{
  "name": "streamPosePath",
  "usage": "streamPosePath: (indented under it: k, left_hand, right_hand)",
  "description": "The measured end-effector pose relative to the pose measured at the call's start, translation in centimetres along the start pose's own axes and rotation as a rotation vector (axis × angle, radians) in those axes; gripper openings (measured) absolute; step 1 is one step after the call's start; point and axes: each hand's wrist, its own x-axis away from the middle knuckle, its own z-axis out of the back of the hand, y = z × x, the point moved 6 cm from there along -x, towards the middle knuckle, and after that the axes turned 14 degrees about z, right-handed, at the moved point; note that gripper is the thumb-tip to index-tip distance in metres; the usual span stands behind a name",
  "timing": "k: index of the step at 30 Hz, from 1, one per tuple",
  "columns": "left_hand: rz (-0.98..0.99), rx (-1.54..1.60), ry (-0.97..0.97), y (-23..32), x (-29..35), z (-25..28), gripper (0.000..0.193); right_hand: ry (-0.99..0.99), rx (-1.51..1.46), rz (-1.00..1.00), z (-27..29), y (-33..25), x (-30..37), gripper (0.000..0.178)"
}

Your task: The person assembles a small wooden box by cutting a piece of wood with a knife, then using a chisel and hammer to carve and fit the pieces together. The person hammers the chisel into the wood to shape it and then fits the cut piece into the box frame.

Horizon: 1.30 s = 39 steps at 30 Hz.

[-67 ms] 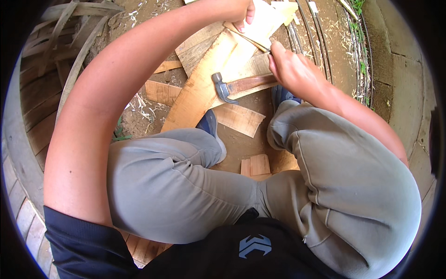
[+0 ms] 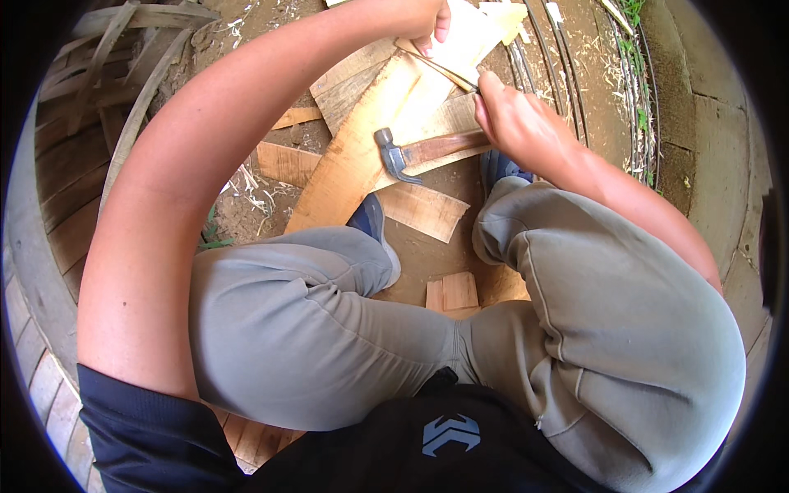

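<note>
My left hand (image 2: 431, 25) reaches in from the upper left, partly cut off by the top edge. Its bent fingertips press at a thin wooden strip (image 2: 436, 64) over a pale board. On the right, my closed right hand (image 2: 522, 119) grips a slim knife-like tool (image 2: 474, 89), mostly hidden in the fist, that meets the strip's near end. A claw hammer (image 2: 394, 156) lies across the boards, head to the left. Its wooden handle (image 2: 448, 146) runs right, passing under or beside my right hand; whether the hand touches it I cannot tell.
A long board (image 2: 341, 177) slants between my feet among several wood offcuts (image 2: 423, 209). Dark rods or cables (image 2: 567, 74) run along the dirt ground at the right, with shavings about. A slatted wooden structure (image 2: 78, 148) stands left; planks (image 2: 719, 164) border the right.
My right hand and the tool have shifted very slightly. The left hand, hammer and boards look the same.
</note>
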Motion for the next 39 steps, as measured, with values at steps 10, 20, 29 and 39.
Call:
streamPosePath:
  k: [10,20,29,39]
  left_hand:
    - [-0.079,0.032,0.091,-0.7,-1.6,-0.5,0.024]
    - [-0.092,-0.024,0.035,0.0,0.0,0.0,0.029]
    - [-0.132,-0.148,0.028,0.5,1.0,0.3,0.032]
    - [-0.281,0.105,0.253,-2.0,4.1,-1.9,0.034]
  right_hand:
    - [-0.01,0.044,-0.043,-0.6,-0.2,-0.6,0.018]
    - [-0.106,0.01,-0.113,0.5,-0.1,3.2,0.018]
    - [-0.184,-0.071,-0.216,2.0,0.3,6.5,0.017]
    - [0.152,-0.259,-0.36,4.5,3.1,6.2,0.028]
